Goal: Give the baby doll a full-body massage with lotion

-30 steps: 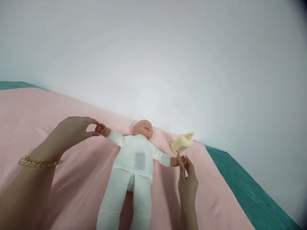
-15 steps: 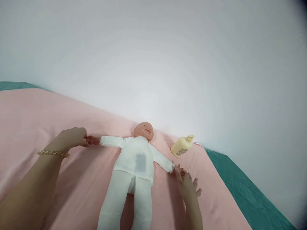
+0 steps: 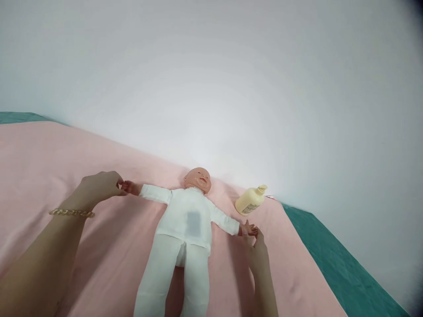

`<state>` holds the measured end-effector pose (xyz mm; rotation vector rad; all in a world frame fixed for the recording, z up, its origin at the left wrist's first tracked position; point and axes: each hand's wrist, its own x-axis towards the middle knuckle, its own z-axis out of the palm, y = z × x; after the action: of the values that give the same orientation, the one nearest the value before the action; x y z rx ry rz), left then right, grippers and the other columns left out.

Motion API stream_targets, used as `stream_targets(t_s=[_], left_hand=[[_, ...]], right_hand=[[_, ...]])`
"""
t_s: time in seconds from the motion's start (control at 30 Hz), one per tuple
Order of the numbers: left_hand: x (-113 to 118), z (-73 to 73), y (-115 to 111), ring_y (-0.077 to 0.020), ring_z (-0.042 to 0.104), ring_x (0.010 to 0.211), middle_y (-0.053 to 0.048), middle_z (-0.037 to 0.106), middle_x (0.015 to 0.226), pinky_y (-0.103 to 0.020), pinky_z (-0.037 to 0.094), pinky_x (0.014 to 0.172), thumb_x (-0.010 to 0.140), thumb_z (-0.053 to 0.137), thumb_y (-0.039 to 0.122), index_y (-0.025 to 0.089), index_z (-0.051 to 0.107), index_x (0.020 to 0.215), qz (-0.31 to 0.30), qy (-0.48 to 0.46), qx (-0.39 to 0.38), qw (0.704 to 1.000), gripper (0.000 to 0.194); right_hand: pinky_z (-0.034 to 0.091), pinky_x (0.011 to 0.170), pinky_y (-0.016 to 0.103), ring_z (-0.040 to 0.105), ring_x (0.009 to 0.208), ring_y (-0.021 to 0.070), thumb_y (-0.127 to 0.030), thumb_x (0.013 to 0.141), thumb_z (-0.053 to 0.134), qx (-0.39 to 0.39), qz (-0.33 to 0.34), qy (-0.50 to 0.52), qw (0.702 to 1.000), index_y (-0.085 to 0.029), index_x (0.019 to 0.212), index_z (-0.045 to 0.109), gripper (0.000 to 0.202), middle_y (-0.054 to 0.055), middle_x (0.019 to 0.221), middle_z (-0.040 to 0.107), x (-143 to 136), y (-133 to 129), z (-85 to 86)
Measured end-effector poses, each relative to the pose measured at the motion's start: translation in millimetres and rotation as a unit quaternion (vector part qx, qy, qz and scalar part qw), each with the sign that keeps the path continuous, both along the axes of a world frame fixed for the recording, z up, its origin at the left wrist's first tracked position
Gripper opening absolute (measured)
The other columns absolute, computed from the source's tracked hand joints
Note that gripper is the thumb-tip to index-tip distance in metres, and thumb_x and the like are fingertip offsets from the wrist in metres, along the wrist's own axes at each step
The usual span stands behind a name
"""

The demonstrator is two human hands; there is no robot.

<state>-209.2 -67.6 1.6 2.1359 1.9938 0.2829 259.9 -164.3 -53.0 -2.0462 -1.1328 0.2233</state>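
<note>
A baby doll (image 3: 185,215) in a white top and white trousers lies on its back on a pink cloth (image 3: 115,273), arms spread wide. A grey patch marks its belly. My left hand (image 3: 102,189), with a beaded bracelet at the wrist, pinches the fingers of the doll's hand at the left. At the right, the thumb and fingers of my right hand (image 3: 257,251) close around the doll's other hand, whose small fingers show above mine.
A pale yellow pump bottle (image 3: 250,201) stands on the cloth right of the doll's head. Behind runs a white wall (image 3: 211,79). Green cloth (image 3: 340,251) shows beyond the pink at the right and far left.
The fingers of my right hand, spread before, have drawn together at the doll's hand. The doll's arm at the left is slightly raised, with my left hand a little higher.
</note>
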Motion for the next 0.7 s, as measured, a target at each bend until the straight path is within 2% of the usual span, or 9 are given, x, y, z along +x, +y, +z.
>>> stream_targets(t_s=[0.1,0.2,0.27,0.33,0.4,0.53,0.7], left_hand=[[12,10.6,-9,-0.0219,0.064,0.077,-0.003,0.072,0.078,-0.041,0.042,0.084,0.088,0.046,0.038,0.019,0.064,0.078,-0.004,0.056,0.091,0.994,0.029],[27,26.2,-18,-0.0237,0.065,0.091,-0.006,0.074,0.095,-0.052,0.029,0.105,0.092,0.046,0.039,0.017,0.068,0.095,-0.018,0.063,0.161,0.985,0.031],[39,38.3,-24,-0.0242,0.065,0.090,-0.007,0.074,0.101,-0.051,0.031,0.105,0.093,0.046,0.043,0.018,0.069,0.104,-0.026,0.023,0.169,0.985,0.036],[53,48.3,-29,-0.0241,0.065,0.089,-0.005,0.074,0.105,-0.042,0.042,0.095,0.092,0.047,0.047,0.021,0.070,0.109,-0.026,-0.041,0.167,0.985,0.038],[71,52.7,-34,-0.0251,0.065,0.094,-0.004,0.074,0.110,-0.036,0.047,0.086,0.090,0.052,0.049,0.024,0.070,0.111,-0.034,-0.105,0.174,0.978,0.038],[109,43.4,-41,-0.0228,0.066,0.105,0.000,0.072,0.117,-0.039,0.041,0.103,0.089,0.056,0.046,0.028,0.071,0.108,-0.126,-0.164,0.211,0.955,0.030],[130,28.9,-48,-0.0183,0.067,0.106,0.000,0.073,0.116,-0.042,0.034,0.112,0.091,0.058,0.029,0.027,0.071,0.109,-0.306,-0.127,0.190,0.924,0.023]], right_hand=[[0.050,0.090,0.043,0.060,0.117,0.0334,-0.068,0.078,0.051,0.050,0.025,0.087,0.995,-0.018,0.146,0.032,0.088,0.017,0.142,0.051,-15,-2,7.9],[0.051,0.089,0.040,0.062,0.115,0.0300,-0.064,0.082,0.051,0.116,0.045,0.091,0.988,-0.024,0.145,0.036,0.076,0.013,0.145,0.049,-38,-7,20.2],[0.051,0.090,0.040,0.061,0.115,0.0283,-0.059,0.086,0.052,0.148,0.072,0.086,0.983,-0.024,0.142,0.041,0.068,0.013,0.144,0.050,-50,-10,24.8],[0.051,0.094,0.041,0.059,0.119,0.0270,-0.053,0.089,0.053,0.171,0.111,0.079,0.976,-0.023,0.140,0.045,0.059,0.013,0.143,0.051,-57,-13,24.6],[0.050,0.098,0.043,0.057,0.123,0.0261,-0.045,0.092,0.053,0.196,0.157,0.059,0.966,-0.022,0.137,0.047,0.051,0.013,0.141,0.053,-62,-15,20.7],[0.055,0.094,0.042,0.061,0.118,0.0240,-0.031,0.094,0.053,0.256,0.247,-0.035,0.934,-0.021,0.128,0.053,0.036,0.013,0.128,0.063,-65,-14,11.4],[0.059,0.087,0.037,0.066,0.108,0.0217,-0.021,0.091,0.055,0.271,0.328,-0.124,0.896,-0.025,0.130,0.053,0.039,0.009,0.119,0.068,-71,-16,13.5]])
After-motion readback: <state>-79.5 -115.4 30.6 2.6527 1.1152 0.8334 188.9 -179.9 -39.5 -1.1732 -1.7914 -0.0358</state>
